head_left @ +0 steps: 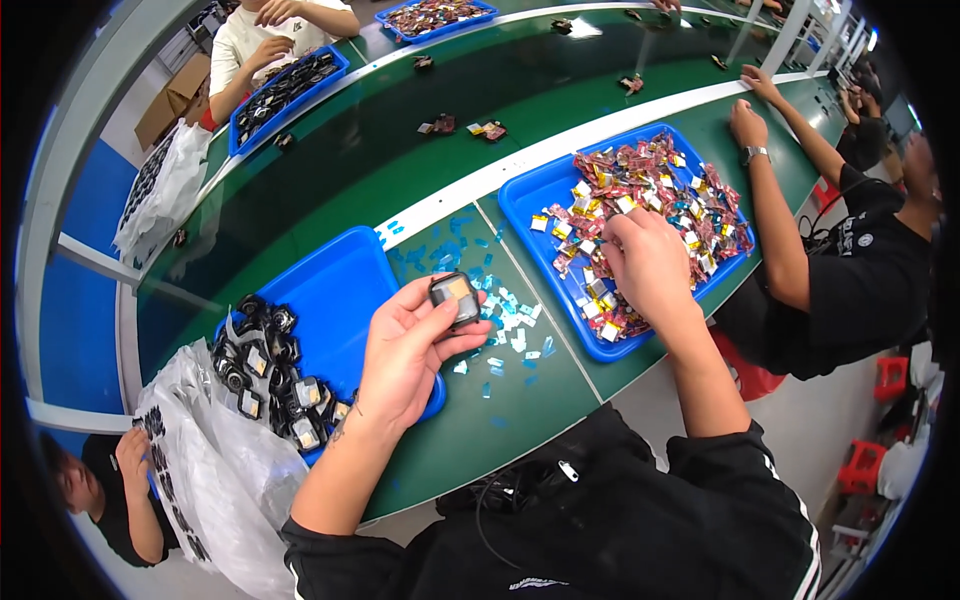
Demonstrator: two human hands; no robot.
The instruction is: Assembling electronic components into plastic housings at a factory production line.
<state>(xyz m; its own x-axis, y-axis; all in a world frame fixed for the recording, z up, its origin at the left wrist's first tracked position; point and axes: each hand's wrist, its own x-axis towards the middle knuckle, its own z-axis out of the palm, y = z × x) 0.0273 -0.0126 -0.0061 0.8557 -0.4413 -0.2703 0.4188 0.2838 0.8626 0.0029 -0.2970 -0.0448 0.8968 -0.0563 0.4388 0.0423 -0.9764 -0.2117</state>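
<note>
My left hand (395, 355) grips a small black rounded-square casing (457, 300) between thumb and fingers. Its upturned face carries a tan patch and a grey area. At the right, my right hand (650, 260) is over a blue tray (532, 200) heaped with small silver pieces with yellow ends and reddish wrapped parts (625, 165). The fingertips are bent together among these pieces, and what they pinch is hidden. Blue and white film tabs (515, 320) lie scattered on the green table between both hands.
Left of me, another blue tray (340, 290) holds black casings (300, 395) beside a clear plastic bag (215, 450). Beyond a white rail, a green conveyor (370, 155) carries scattered small parts (490, 131). A co-worker's arm (780, 220) reaches near the right tray; other people sit around.
</note>
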